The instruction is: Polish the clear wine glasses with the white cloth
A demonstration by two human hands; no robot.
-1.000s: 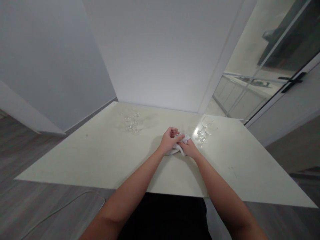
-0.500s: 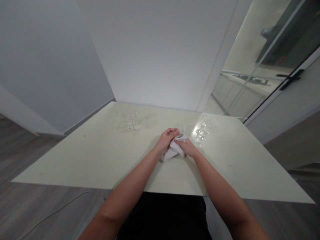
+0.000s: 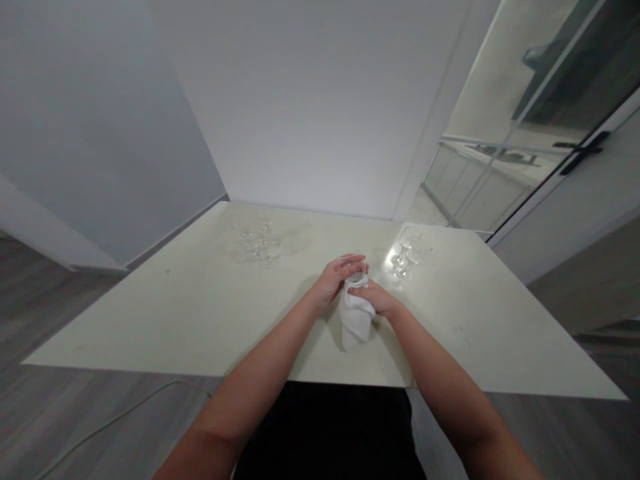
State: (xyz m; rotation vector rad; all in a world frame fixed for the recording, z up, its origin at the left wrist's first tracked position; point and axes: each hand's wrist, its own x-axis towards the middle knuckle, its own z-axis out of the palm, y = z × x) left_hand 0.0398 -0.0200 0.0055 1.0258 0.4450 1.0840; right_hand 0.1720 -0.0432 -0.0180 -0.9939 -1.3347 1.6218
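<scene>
Near the middle of the table, a clear stemmed glass (image 3: pixel 357 272) is between my two hands, its rounded bowl facing away from me. My left hand (image 3: pixel 331 279) is closed around the left side of the bowl, fingers curled over it. A white cloth (image 3: pixel 356 321) covers the lower part of the glass and drapes toward me. My right hand (image 3: pixel 380 297) grips this cloth against the glass from the right, thumb on top. The stem and foot are hidden by the cloth.
Several clear stemmed glasses (image 3: pixel 257 250) are grouped at the back left of the pale table (image 3: pixel 200 313). More wine glasses (image 3: pixel 401 259) are at the back right, beside a bright reflection. A white wall (image 3: pixel 310 120) borders the far edge, and a cable (image 3: pixel 120 417) lies on the floor.
The cloth, bunched up before, now hangs lower toward me. More of the glass bowl shows above it, and my left fingers have shifted around the bowl.
</scene>
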